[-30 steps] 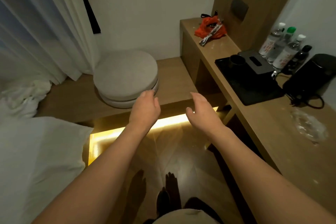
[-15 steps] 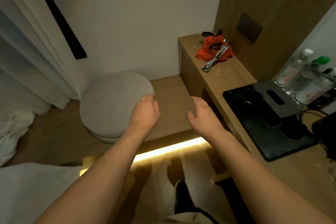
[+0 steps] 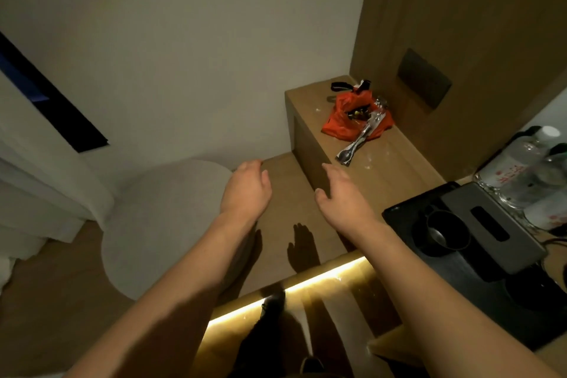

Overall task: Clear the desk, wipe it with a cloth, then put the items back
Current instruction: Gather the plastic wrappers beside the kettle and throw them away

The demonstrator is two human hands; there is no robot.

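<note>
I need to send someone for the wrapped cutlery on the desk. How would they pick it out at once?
Start at the wooden desk along the right wall and go to its far end by the white wall. An orange plastic bag lies there, and the clear-wrapped cutlery leans off its near edge onto the wood. It is the only long, shiny silver thing at that end.

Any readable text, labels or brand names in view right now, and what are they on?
Nothing can be read.
Water bottle: red characters on its label, too blurred to read.
Second bottle: red marks on its label, also too blurred.
Orange bag, wrapped cutlery, black tray, wall plate: no text visible.
</note>
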